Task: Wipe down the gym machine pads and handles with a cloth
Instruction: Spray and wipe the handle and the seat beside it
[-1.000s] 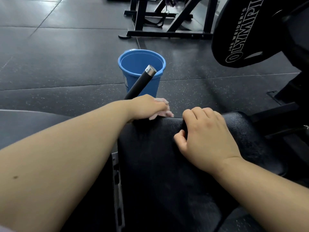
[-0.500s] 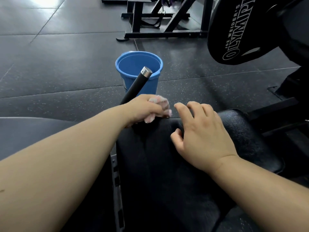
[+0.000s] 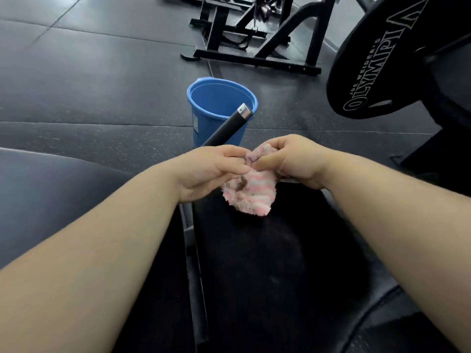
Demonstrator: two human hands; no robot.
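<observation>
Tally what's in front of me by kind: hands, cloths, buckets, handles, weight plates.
hands: 2, left hand and right hand
cloth: 1
bucket: 1
handle: 1
weight plate: 1
Total: 6

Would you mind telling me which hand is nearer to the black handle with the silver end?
Left. The left hand covers the lower end of the handle in view; the right hand is off to the handle's right, across the pink cloth both hands pinch.

Handle [image 3: 225, 129] and bucket [image 3: 202, 124] just ahead
</observation>
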